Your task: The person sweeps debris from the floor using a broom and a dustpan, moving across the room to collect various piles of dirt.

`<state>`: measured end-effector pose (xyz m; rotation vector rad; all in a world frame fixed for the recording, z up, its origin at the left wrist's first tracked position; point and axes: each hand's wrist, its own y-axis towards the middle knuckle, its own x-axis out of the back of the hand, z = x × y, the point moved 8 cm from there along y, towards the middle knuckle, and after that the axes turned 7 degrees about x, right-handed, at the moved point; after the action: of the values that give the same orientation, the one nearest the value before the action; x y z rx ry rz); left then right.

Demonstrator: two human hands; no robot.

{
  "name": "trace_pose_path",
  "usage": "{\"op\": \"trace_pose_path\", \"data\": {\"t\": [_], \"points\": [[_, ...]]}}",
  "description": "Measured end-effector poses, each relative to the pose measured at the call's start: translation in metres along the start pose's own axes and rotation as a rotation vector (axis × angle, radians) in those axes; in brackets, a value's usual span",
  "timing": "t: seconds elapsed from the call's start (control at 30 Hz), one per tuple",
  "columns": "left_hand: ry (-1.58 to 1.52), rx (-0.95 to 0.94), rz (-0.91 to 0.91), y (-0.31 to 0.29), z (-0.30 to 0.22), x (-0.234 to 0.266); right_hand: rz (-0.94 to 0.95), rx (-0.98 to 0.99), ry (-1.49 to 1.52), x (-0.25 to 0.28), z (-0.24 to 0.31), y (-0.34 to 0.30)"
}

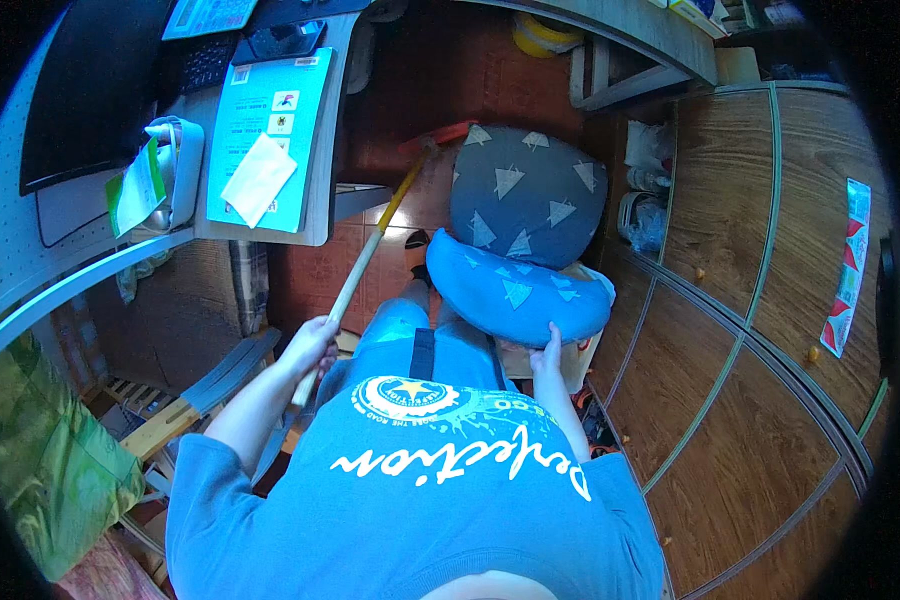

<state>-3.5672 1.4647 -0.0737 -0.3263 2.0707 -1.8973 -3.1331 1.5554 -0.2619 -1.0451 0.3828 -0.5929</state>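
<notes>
My left hand (pixel 311 346) is wrapped round the pale handle of a long broom (pixel 357 265). The handle slants away from me across the floor, turns yellow further up and ends in a red head (pixel 448 133) beside the chair seat, partly in shadow. With my right hand (pixel 547 350) I grip the lower edge of a chair's backrest (pixel 525 300), covered in blue-grey cloth with white triangles. Its matching seat (pixel 528 195) lies just beyond. My right fingers are partly hidden by the backrest.
A desk (pixel 315 210) at the left carries a light-blue book (pixel 265 100), a phone (pixel 280 40) and a monitor (pixel 90 90). Wooden cabinet doors (pixel 715 190) line the right side. A folding chair (pixel 225 375) stands left of me. Another desk (pixel 630 30) spans the back.
</notes>
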Motion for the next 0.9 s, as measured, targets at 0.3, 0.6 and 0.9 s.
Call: {"op": "trace_pose_path", "data": {"t": [0.3,0.6,0.9], "points": [[0.181,-0.112,-0.219,0.051,-0.064,0.010,-0.018,-0.018,0.014,0.005,-0.004,0.003],[-0.669,0.332,0.312,-0.039,-0.050,-0.055,0.002,0.003,-0.019,0.004,0.000,0.000],[-0.404,0.193,0.054,-0.076,-0.035,-0.064,-0.036,-0.007,0.000,-0.008,0.005,-0.012]]}}
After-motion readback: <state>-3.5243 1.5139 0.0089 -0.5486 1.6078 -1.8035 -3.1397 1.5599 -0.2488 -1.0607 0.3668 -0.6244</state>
